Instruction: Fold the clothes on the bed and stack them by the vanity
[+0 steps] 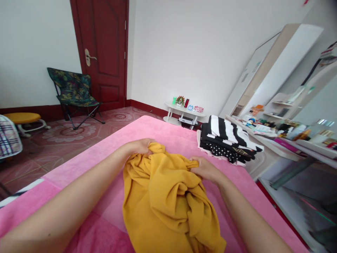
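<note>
A mustard-yellow garment (168, 196) lies crumpled and partly bunched on the pink bedspread (155, 128); its exact kind cannot be made out. At its far left corner, my left hand (142, 146) is closed on the gathered cloth. My right hand (204, 168) pinches the far right edge of the same garment, fingers wrapped round a fold. Between the hands the fabric sags in loose folds, and its near part runs out of the bottom of the view.
A stack of folded clothes (226, 140) sits at the bed's right edge. A cluttered dressing table (279, 147) stands beyond it. A small white shelf (184, 112) is by the far wall. At left are a folding chair (76, 88) and a yellow stool (22, 117).
</note>
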Demonstrator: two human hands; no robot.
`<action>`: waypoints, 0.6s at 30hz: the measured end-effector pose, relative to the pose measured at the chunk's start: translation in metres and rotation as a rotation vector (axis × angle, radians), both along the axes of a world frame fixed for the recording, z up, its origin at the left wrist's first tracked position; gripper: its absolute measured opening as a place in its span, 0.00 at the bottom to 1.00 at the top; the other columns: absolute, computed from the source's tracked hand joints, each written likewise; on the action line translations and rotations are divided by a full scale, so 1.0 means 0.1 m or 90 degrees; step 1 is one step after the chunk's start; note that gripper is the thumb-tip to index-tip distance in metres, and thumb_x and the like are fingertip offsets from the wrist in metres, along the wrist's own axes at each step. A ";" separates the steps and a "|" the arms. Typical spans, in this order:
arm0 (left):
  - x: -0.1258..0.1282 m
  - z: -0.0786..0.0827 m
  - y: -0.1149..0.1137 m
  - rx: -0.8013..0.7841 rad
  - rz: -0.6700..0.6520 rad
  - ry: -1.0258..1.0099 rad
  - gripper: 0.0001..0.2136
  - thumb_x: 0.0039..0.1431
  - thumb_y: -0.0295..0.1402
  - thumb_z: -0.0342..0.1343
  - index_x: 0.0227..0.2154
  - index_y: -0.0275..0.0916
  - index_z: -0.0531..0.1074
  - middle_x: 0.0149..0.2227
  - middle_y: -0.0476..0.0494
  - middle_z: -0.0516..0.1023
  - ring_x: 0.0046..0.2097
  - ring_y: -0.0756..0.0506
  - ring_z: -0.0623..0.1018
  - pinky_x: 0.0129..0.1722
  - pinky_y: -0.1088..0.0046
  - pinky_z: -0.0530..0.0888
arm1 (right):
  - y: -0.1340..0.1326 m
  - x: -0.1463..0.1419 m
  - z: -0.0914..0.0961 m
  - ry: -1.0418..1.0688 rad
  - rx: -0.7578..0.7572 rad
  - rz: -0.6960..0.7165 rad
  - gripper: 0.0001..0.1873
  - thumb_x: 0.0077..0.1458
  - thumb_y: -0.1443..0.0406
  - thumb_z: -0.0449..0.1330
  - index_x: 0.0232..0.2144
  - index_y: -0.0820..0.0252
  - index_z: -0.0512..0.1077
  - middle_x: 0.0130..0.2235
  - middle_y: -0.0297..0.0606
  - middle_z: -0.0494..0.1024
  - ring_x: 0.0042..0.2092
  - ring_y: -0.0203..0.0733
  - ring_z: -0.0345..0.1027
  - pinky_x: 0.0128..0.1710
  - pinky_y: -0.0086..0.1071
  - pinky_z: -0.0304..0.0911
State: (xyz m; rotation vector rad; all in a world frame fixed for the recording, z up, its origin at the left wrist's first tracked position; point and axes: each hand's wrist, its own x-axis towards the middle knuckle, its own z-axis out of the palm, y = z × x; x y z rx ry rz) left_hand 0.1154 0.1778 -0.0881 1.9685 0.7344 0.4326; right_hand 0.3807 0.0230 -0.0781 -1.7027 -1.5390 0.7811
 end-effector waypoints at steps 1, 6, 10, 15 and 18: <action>0.00 0.09 0.05 0.014 0.026 -0.047 0.18 0.36 0.30 0.63 0.36 0.38 0.72 0.37 0.47 0.78 0.41 0.42 0.77 0.40 0.70 0.73 | 0.05 0.12 0.10 0.000 -0.013 -0.003 0.06 0.33 0.70 0.60 0.20 0.57 0.72 0.18 0.30 0.70 0.18 0.34 0.60 0.15 0.26 0.53; 0.18 0.43 0.51 0.383 0.466 -0.248 0.24 0.45 0.29 0.61 0.48 0.38 0.66 0.50 0.42 0.69 0.53 0.41 0.69 0.55 0.63 0.63 | 0.47 0.62 0.56 0.006 0.286 -0.283 0.30 0.41 0.65 0.62 0.49 0.62 0.65 0.50 0.51 0.69 0.33 0.36 0.71 0.30 0.31 0.65; 0.27 0.38 0.43 0.506 0.432 -0.171 0.28 0.45 0.26 0.60 0.52 0.37 0.64 0.56 0.38 0.61 0.60 0.37 0.60 0.60 0.56 0.56 | 0.41 0.58 0.39 -0.038 0.355 -0.257 0.43 0.41 0.63 0.65 0.59 0.56 0.54 0.62 0.52 0.52 0.51 0.48 0.67 0.46 0.40 0.66; 0.04 0.12 -0.50 0.420 0.061 -0.093 0.14 0.57 0.37 0.54 0.47 0.45 0.72 0.56 0.43 0.65 0.58 0.39 0.64 0.59 0.59 0.58 | -0.31 0.20 -0.29 -0.069 0.211 -0.037 0.21 0.44 0.65 0.60 0.45 0.53 0.71 0.55 0.41 0.65 0.53 0.49 0.65 0.46 0.41 0.67; -0.13 -0.01 -1.04 0.334 -0.157 -0.008 0.22 0.54 0.42 0.58 0.53 0.49 0.68 0.60 0.43 0.61 0.59 0.37 0.62 0.59 0.60 0.58 | -0.58 0.06 -0.55 -0.079 0.141 0.015 0.27 0.43 0.69 0.59 0.49 0.52 0.68 0.54 0.42 0.67 0.50 0.47 0.67 0.41 0.38 0.69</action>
